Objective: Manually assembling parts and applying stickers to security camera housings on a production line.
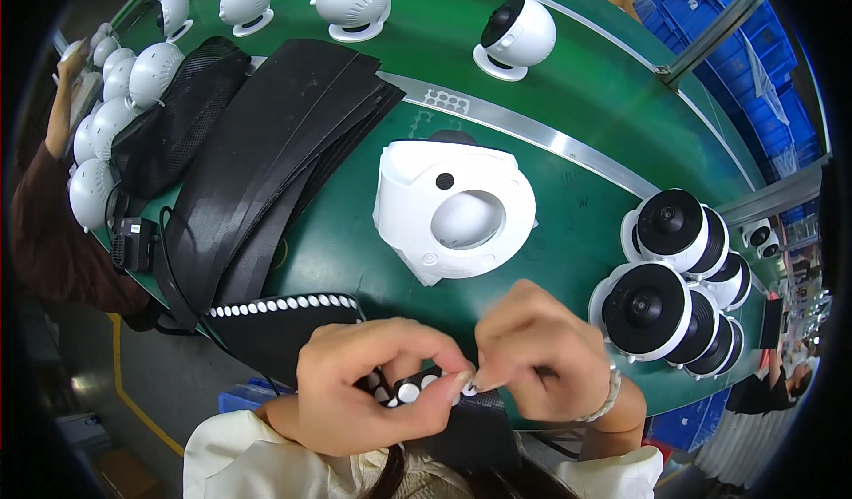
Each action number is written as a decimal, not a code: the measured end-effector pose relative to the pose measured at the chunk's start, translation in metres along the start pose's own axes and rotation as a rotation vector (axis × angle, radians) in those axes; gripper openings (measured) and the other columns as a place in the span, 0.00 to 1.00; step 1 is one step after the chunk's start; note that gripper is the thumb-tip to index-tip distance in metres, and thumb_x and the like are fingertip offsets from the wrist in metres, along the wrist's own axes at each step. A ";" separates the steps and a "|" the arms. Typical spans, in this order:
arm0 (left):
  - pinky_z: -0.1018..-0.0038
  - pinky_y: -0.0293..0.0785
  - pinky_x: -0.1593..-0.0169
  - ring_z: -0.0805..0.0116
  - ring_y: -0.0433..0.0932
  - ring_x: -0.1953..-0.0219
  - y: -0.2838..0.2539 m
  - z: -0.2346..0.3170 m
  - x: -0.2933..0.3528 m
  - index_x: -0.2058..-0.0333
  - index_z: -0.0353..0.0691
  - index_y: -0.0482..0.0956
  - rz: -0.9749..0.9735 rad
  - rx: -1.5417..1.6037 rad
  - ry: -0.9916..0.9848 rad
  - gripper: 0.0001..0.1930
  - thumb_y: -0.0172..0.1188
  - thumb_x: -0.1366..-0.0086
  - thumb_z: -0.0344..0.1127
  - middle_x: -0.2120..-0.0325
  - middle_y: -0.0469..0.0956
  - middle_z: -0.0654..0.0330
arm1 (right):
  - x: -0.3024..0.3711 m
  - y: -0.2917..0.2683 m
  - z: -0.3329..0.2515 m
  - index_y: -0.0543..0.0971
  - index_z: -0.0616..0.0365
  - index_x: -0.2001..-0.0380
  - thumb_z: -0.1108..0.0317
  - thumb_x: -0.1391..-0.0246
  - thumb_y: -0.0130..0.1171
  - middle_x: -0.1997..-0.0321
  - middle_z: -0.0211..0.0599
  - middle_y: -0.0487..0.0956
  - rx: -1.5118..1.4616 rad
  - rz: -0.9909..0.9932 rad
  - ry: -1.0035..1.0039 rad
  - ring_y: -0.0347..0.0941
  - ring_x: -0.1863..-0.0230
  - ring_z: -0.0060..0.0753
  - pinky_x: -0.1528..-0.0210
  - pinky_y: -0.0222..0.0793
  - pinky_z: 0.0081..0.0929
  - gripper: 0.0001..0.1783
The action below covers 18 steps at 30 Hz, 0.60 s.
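Observation:
Near the table's front edge, my left hand [377, 384] pinches a black strip with round white pads [409, 393], which curls between thumb and fingers. My right hand [546, 352] is closed close beside it, thumb and forefinger pressed together at a pad by the left fingertips. Whether that pad is loose from the strip I cannot tell. Another length of black material with a row of white pads [284, 304] lies left of my hands. Beyond them rests a white plastic housing [399, 184] with an oval opening and a small black round spot.
Black sheets [266, 135] are piled at the left, beside a black adapter [133, 243] with a cable. Round white devices [112, 126] line the left; black-faced ones [646, 311] cluster at the right. Others stand on the green belt [426, 28] behind a metal rail. A co-worker's arm [60, 113] reaches in far left.

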<state>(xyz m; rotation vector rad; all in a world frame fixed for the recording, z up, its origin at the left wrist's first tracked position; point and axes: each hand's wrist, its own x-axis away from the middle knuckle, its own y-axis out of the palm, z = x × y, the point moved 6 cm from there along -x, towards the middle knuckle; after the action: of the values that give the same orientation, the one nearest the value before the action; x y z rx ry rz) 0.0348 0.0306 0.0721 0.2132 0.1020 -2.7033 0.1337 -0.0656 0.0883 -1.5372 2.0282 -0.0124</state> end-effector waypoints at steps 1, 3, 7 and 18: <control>0.86 0.55 0.80 0.84 0.61 0.85 0.001 -0.009 0.002 0.76 0.32 0.75 -0.013 0.124 -0.154 0.05 0.61 0.55 0.22 0.88 0.68 0.67 | 0.001 0.003 -0.008 0.72 0.60 0.74 0.79 0.58 0.60 0.75 0.32 0.70 0.182 -0.045 -0.155 0.65 0.75 0.25 0.73 0.59 0.21 0.08; 0.86 0.56 0.79 0.84 0.62 0.84 0.002 -0.012 0.001 0.76 0.32 0.75 -0.009 0.192 -0.240 0.04 0.60 0.53 0.22 0.88 0.68 0.68 | -0.004 0.005 -0.015 0.72 0.59 0.75 0.81 0.61 0.60 0.75 0.32 0.70 0.133 0.000 -0.076 0.65 0.75 0.25 0.74 0.58 0.22 0.09; 0.87 0.59 0.75 0.84 0.64 0.81 0.008 -0.029 -0.001 0.75 0.31 0.74 -0.040 0.351 -0.424 0.03 0.58 0.48 0.24 0.85 0.69 0.68 | -0.008 0.005 -0.022 0.73 0.58 0.78 0.82 0.66 0.62 0.77 0.31 0.70 0.290 0.035 -0.143 0.66 0.77 0.28 0.77 0.57 0.22 0.11; 0.88 0.54 0.77 0.89 0.60 0.82 0.014 -0.029 -0.005 0.68 0.31 0.73 -0.138 0.570 -0.480 0.03 0.55 0.42 0.23 0.84 0.66 0.74 | 0.010 0.017 -0.034 0.76 0.54 0.76 0.76 0.71 0.61 0.74 0.33 0.69 0.864 0.006 -0.527 0.65 0.79 0.26 0.83 0.55 0.19 0.12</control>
<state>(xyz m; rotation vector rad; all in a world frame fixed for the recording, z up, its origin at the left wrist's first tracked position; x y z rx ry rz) 0.0489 0.0228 0.0441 -0.2928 -0.8218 -2.7691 0.1019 -0.0804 0.1063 -0.8557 1.3237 -0.3868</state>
